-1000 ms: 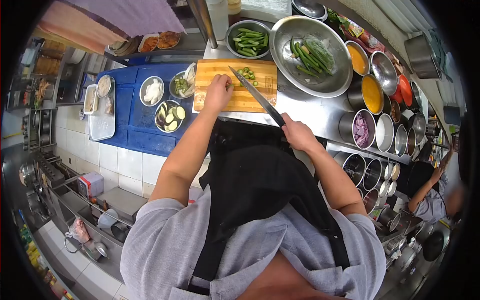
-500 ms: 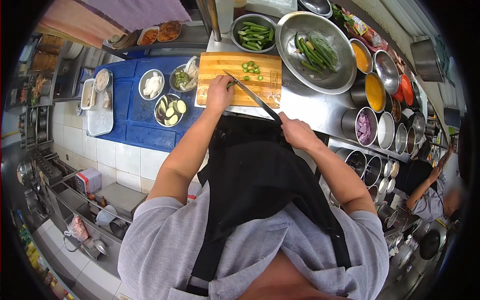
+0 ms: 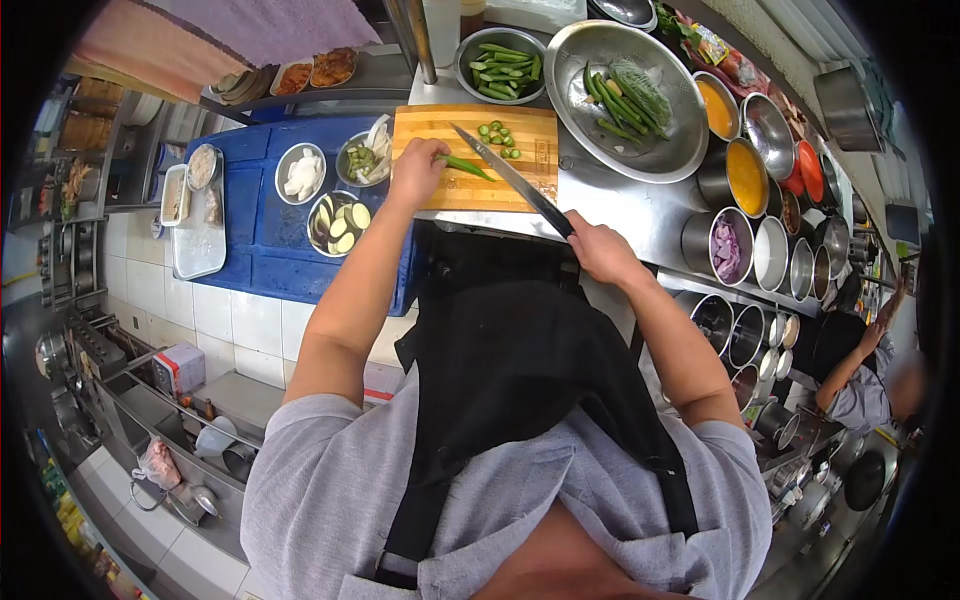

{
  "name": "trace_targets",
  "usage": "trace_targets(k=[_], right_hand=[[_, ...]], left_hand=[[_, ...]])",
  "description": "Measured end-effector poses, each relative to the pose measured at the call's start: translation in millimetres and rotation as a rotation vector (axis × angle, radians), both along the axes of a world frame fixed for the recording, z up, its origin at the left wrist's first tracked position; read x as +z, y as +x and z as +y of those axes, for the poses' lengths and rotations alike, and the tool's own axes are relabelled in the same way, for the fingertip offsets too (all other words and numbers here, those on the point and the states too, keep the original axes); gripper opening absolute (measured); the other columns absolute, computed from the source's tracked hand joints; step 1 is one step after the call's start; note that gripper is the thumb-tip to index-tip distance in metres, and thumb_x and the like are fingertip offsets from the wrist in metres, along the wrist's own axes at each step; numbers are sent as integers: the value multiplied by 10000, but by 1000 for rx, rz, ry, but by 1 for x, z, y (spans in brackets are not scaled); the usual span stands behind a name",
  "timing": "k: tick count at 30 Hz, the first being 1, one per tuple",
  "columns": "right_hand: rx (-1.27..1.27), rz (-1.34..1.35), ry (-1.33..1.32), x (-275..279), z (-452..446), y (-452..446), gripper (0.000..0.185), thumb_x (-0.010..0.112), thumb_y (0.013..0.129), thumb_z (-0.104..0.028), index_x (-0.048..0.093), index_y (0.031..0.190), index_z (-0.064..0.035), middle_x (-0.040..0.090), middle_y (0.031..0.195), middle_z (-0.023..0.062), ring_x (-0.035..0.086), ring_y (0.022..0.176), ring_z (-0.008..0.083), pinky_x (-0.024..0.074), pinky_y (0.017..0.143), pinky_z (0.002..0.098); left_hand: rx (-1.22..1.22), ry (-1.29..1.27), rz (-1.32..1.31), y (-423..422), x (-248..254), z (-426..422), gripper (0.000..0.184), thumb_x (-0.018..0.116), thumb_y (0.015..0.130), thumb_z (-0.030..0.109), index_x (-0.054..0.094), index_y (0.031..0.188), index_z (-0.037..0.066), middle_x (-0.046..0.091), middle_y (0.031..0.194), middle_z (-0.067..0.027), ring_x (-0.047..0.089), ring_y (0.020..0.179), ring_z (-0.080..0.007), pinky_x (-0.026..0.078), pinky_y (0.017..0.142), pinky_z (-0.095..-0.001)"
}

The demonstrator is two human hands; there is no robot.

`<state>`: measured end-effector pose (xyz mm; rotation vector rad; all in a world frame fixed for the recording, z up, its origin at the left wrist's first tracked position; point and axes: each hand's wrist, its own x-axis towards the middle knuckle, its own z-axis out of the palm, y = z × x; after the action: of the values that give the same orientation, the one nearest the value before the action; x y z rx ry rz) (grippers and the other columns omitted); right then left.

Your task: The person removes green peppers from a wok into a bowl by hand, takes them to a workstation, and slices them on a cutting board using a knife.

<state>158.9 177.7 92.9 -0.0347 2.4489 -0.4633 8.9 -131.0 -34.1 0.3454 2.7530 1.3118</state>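
On the wooden cutting board [image 3: 425, 190], my left hand [image 3: 416, 172] pinches one end of a long green chili pepper [image 3: 466, 168], which lies slanting to the right. My right hand [image 3: 603, 250] is wrapped round the black handle of a kitchen knife [image 3: 508, 176]. Its blade points up and left across the board, just above and right of the pepper. Beyond the blade sits a small cluster of green chili slices [image 3: 497, 134]. More whole chili peppers [image 3: 625, 108] lie with a leafy green in a large metal bowl [image 3: 572, 60] at the right.
A bowl of cut okra [image 3: 500, 72] stands behind the board. Left, on a blue surface [image 3: 255, 240], are bowls of white pieces [image 3: 302, 175], eggplant slices [image 3: 342, 225] and mixed vegetables [image 3: 362, 158]. Pots, including one of chopped onion [image 3: 727, 250], line the right. Another person [image 3: 860, 375] is far right.
A long length of chili pepper now shows beyond my left hand, which has shifted left. The slices sit closer together, and the blade lies slightly higher and more to the right.
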Motion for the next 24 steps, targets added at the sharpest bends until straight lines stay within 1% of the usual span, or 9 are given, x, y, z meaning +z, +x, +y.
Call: trace_targets(k=[4, 5, 7, 13, 17, 19, 21, 23, 24], right_hand=[[100, 13, 88, 13, -4, 1, 288, 511, 1038, -189, 478, 1306, -90, 715, 858, 237, 693, 868, 464, 516, 776, 589], [103, 11, 88, 16, -5, 2, 288, 511, 1038, -189, 478, 1306, -90, 715, 858, 237, 693, 868, 464, 516, 776, 589], [113, 8, 92, 22, -7, 6, 263, 516, 1034, -177, 489, 1276, -78, 714, 840, 230, 695, 855, 457, 514, 758, 589], [105, -2, 36, 18, -8, 10, 270, 520, 1025, -160, 477, 1266, -48, 709, 834, 244, 690, 849, 475, 519, 759, 593], [92, 5, -23, -9, -15, 13, 265, 511, 1025, -157, 468, 1254, -32, 707, 837, 256, 686, 853, 488, 519, 767, 596], [61, 5, -46, -29, -22, 14, 256, 510, 1023, -153, 461, 1233, -14, 704, 850, 271, 683, 872, 493, 513, 784, 597], [47, 8, -64, -45, -17, 13, 254, 514, 1027, -169, 457, 1232, -30, 707, 864, 266, 680, 866, 499, 515, 784, 591], [28, 82, -211, -56, -4, 15, 244, 522, 1031, -185, 466, 1223, -46, 709, 854, 251, 677, 857, 502, 505, 768, 589], [23, 85, -213, -50, -1, 15, 244, 522, 1031, -185, 466, 1223, -46, 709, 854, 251, 677, 857, 502, 505, 768, 589]], left_hand=[[-104, -106, 153, 3, 4, 3, 225, 717, 854, -10, 708, 1069, 57, 650, 1057, -129, 670, 923, -314, 552, 841, -394], [-102, -106, 150, 4, 5, 3, 225, 717, 854, -10, 708, 1069, 57, 650, 1057, -129, 670, 923, -314, 552, 841, -394], [-94, -56, 124, 6, 3, 5, 226, 696, 831, -5, 716, 1041, 75, 646, 1046, -144, 641, 1010, -368, 536, 899, -450], [-99, -47, 170, 9, 5, 6, 227, 698, 803, -26, 716, 1009, 66, 646, 1012, -149, 643, 988, -369, 542, 883, -448], [-108, -39, 193, 10, 3, 5, 231, 703, 785, -33, 715, 995, 63, 649, 1007, -148, 644, 984, -367, 544, 877, -447], [-129, -68, 221, 9, -1, 3, 251, 732, 802, -13, 717, 1037, 75, 654, 1046, -140, 658, 976, -350, 548, 869, -441], [-146, -107, 243, 11, 2, 2, 262, 735, 798, -12, 712, 1047, 69, 656, 1047, -141, 654, 989, -355, 541, 886, -441], [-169, -149, 261, 14, 8, -2, 275, 739, 794, -11, 706, 1056, 63, 657, 1048, -143, 650, 1002, -360, 534, 904, -442], [-186, -173, 194, 14, 11, -5, 279, 742, 794, -5, 702, 1063, 58, 657, 1050, -145, 644, 1015, -364, 526, 919, -445]])
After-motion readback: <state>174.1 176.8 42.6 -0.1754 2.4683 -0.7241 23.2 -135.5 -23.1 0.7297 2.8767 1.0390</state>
